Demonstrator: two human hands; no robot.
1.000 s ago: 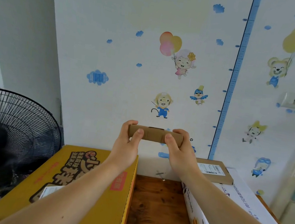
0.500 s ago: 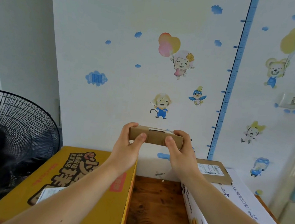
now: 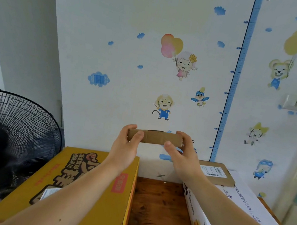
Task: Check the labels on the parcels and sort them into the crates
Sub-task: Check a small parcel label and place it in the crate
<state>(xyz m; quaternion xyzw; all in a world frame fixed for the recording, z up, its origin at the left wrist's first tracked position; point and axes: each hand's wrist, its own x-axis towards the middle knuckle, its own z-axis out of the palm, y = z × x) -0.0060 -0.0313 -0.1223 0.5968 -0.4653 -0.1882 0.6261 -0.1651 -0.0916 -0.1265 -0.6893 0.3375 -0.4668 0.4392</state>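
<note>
Aloft, parcel [image 3: 155, 137] seemingly edge-on, gripped between left hand [image 3: 123, 147], right hand [image 3: 185, 157]

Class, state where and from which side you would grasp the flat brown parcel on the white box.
Best take the flat parcel by its near and far long edges, from above: it lies flat, label up, on the white box, leaving only thin sides to pinch.

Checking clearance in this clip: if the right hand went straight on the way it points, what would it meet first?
Probably the stickered wall behind the small brown parcel that the right hand grips with the left hand; nothing else shows between, though depth is unclear.
</note>
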